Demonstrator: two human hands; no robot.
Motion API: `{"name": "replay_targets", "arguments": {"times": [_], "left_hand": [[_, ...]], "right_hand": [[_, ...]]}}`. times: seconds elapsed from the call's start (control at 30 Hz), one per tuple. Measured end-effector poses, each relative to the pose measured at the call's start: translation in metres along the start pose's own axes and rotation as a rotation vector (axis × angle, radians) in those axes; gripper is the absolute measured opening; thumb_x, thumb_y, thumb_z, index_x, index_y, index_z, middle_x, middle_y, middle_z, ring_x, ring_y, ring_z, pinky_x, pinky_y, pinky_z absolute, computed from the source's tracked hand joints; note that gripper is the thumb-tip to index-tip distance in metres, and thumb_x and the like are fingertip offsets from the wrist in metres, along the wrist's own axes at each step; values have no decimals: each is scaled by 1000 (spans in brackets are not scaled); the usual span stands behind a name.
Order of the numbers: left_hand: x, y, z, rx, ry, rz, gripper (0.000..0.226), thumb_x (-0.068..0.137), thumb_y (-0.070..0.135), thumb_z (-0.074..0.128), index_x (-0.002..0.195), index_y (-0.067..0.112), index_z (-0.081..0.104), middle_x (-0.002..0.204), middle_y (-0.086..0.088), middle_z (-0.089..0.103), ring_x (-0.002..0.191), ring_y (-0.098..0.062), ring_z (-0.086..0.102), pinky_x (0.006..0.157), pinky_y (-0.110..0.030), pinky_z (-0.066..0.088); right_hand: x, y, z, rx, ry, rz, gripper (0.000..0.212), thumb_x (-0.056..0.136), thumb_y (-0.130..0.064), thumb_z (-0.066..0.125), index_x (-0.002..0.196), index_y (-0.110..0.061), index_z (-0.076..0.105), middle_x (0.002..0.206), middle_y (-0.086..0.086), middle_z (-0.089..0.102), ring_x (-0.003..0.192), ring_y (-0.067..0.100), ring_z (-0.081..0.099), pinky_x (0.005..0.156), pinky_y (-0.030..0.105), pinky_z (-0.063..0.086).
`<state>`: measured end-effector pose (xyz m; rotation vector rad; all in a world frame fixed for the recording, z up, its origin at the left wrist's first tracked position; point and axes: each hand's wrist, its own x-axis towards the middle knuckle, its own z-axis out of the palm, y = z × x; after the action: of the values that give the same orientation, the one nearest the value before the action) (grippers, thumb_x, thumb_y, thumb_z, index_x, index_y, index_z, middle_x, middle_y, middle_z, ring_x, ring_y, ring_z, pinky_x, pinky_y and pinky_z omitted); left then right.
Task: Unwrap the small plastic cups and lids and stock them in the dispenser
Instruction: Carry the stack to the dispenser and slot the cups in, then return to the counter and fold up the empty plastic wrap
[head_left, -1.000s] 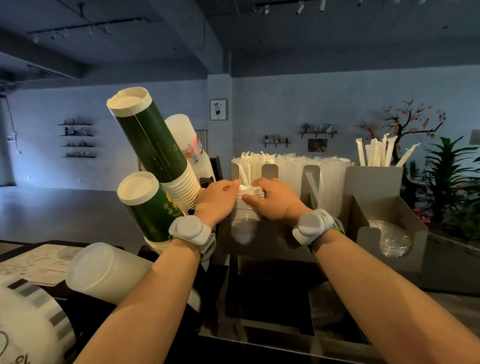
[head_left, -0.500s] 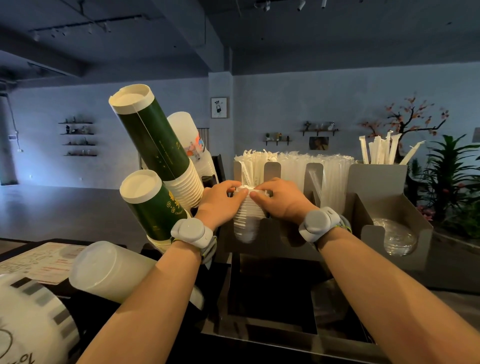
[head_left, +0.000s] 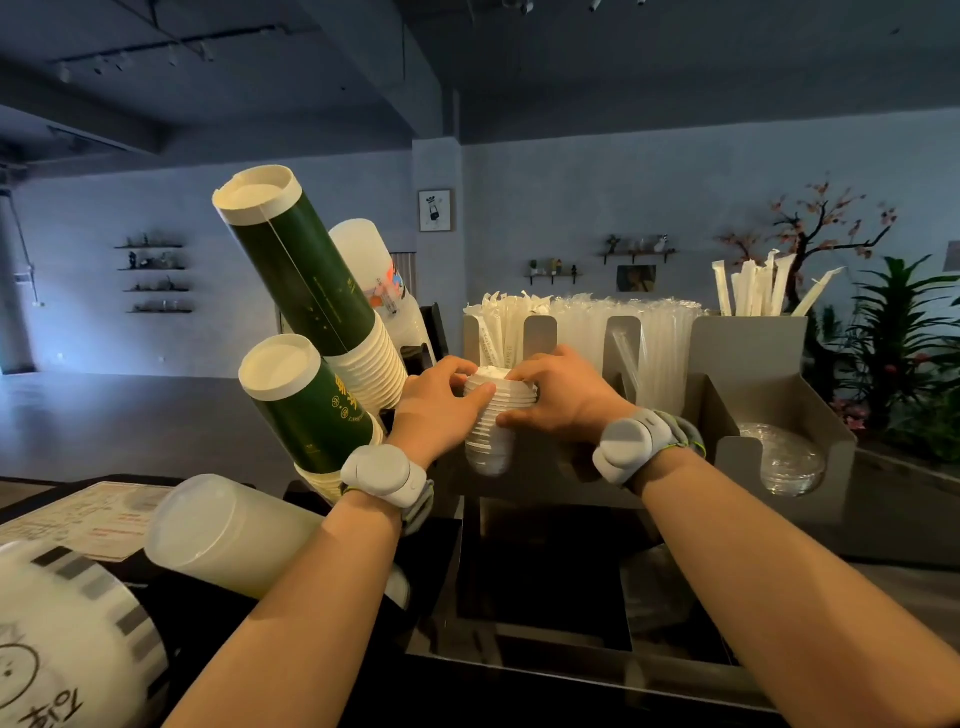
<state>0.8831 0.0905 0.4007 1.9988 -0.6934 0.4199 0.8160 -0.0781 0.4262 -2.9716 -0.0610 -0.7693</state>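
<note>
Clear plastic, ribbed with nested rims: the stack of small cups (head_left: 491, 415) stands with its long axis upright, rims up and closed bottoms down, in the left front slot of the grey dispenser (head_left: 779, 410). We grip its top from both sides, our left hand (head_left: 434, 410) and right hand (head_left: 558, 402) curled round the rims. Our fingers hide the top, and any wrap is hard to make out. Lids (head_left: 787, 460) sit in the right slot.

Both my forearms reach forward, a grey band on each wrist. My left hand (head_left: 436, 405) and right hand (head_left: 558, 397) face each other, fingers curled, gripping.
</note>
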Motion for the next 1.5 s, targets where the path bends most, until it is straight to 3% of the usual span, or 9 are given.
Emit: {"name": "replay_targets", "arguments": {"times": [0.4, 0.53, 0.67, 0.8, 0.93, 1.1, 1.27, 1.5], "left_hand": [[-3, 7, -9, -35, 0, -15, 45, 97, 38, 63, 138, 22, 57, 127, -3, 65, 116, -23, 60, 94, -32, 46], [-6, 10, -16, -71, 34, 1, 46, 97, 39, 62, 139, 21, 56, 130, -3, 64, 119, -23, 59, 100, -36, 46], [-15, 15, -19, -92, 63, 43, 41, 98, 35, 61, 137, 22, 57, 130, -3, 65, 121, -21, 59, 104, -38, 47], [-33, 21, -18, -181, 86, 104, 35, 99, 27, 60, 133, 17, 61, 123, -3, 67, 113, -15, 60, 96, -27, 47], [-53, 31, -5, -270, 69, 156, 29, 99, 26, 62, 125, 15, 66, 109, 1, 67, 103, -13, 62, 92, -24, 51], [-69, 43, 20, -355, -29, 167, 24, 99, 24, 62, 120, 15, 69, 103, 4, 67, 95, -9, 63, 77, -3, 42], [-89, 57, 53, -382, -222, 203, 26, 100, 28, 59, 123, 19, 66, 103, 9, 65, 96, -6, 61, 77, -9, 43], [-114, 79, 63, -489, -303, 235, 25, 100, 25, 60, 121, 15, 68, 99, 9, 66, 102, -12, 65, 90, -24, 50]], "right_hand": [[-11, -9, 0, 148, 39, 66, 68, 83, -54, 70, 140, -23, 49, 137, 5, 53, 123, 24, 45, 108, 46, 40], [-18, -14, -2, 246, 80, 97, 63, 84, -47, 72, 138, -23, 49, 134, 5, 51, 123, 24, 47, 108, 44, 42], [-28, -18, -8, 288, 134, 116, 60, 87, -43, 72, 138, -21, 50, 135, 3, 52, 122, 21, 48, 103, 32, 38], [-46, -15, -14, 311, 219, 164, 60, 88, -44, 70, 140, -21, 51, 142, 1, 52, 126, 18, 50, 108, 37, 42], [-75, -9, -14, 344, 316, 251, 59, 88, -45, 69, 139, -19, 54, 137, 1, 56, 122, 16, 54, 104, 38, 48], [-121, -7, -18, 468, 449, 382, 43, 87, -40, 73, 125, -22, 64, 113, -8, 64, 107, 9, 60, 98, 31, 50], [-183, -3, -21, 487, 560, 552, 37, 89, -45, 69, 121, -25, 67, 110, -9, 69, 101, 6, 65, 92, 31, 55], [-233, -19, -34, 403, 569, 669, 32, 96, -43, 60, 121, -24, 64, 112, -11, 66, 103, -1, 60, 91, 24, 49]]}}
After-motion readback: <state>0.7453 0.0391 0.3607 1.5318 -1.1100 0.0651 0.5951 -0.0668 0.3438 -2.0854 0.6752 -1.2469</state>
